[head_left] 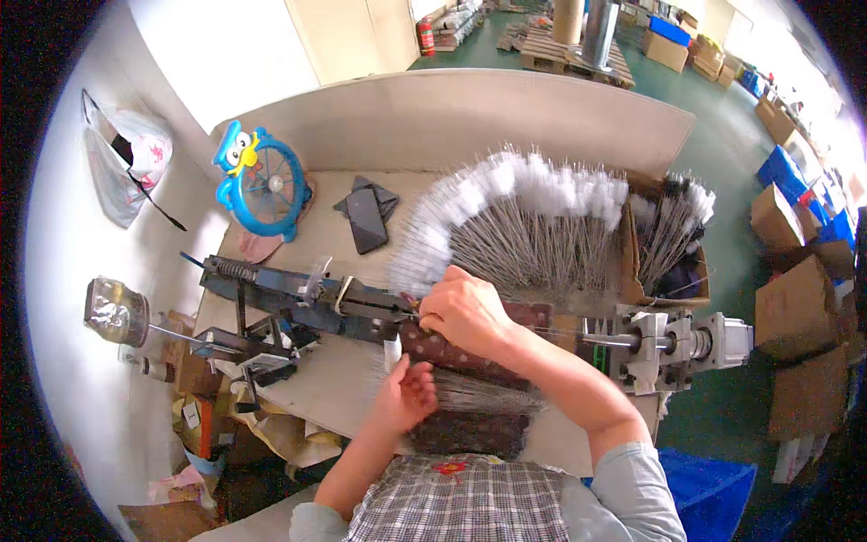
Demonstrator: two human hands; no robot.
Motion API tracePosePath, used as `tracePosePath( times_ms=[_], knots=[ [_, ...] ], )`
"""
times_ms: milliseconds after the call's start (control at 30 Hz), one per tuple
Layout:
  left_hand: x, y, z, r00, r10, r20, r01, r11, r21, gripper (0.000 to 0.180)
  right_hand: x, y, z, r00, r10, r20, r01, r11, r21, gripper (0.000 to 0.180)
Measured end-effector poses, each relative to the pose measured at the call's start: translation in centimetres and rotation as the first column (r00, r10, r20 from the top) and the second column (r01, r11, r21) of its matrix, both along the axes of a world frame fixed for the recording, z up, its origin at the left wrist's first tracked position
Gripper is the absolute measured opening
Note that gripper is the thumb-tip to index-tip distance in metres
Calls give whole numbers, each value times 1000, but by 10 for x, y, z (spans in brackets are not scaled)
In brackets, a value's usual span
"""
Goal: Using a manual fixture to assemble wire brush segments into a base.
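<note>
My right hand (465, 312) is closed over the middle of a long metal machine (307, 303) that lies across the workbench, fingers curled at its clamp. My left hand (406, 393) pinches a small white tuft (392, 352) just below the clamp. Under my hands lies a flat bundle of thin wires (479, 393) on a dark dotted cloth (452, 357). Behind my right hand, a big fan of wire-stemmed brushes with white fluffy tips (524, 208) spreads over the bench.
A cardboard box of more brushes (673, 239) stands at the right, with a motor unit (686, 343) below it. A blue bird-shaped fan (262, 181) and a dark phone (366, 219) lie at the back. Cardboard boxes (795, 298) line the green floor.
</note>
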State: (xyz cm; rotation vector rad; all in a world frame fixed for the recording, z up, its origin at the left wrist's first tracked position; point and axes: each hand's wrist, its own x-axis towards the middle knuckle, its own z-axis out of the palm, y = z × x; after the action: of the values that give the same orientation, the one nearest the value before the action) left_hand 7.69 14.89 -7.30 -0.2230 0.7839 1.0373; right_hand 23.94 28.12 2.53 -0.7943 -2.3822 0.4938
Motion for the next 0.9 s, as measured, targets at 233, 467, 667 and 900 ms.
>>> tracePosePath(
  times_ms=[233,467,667,900],
  knots=[
    [-39,12,63,958,260,-122,-191,894,405,51,-26,-2,-9,978,-110,179,98,992,74,10],
    [-6,36,42,-53,-94,-994,669,736,-106,47,-24,-4,0,965,-116,235,87,988,129,11],
    [6,31,27,349,144,-926,552,767,327,24,2,-16,15,994,-85,-63,89,993,76,9],
    [33,34,27,621,206,-756,266,852,450,16,35,-54,-42,985,-33,169,51,993,-103,10]
  ],
)
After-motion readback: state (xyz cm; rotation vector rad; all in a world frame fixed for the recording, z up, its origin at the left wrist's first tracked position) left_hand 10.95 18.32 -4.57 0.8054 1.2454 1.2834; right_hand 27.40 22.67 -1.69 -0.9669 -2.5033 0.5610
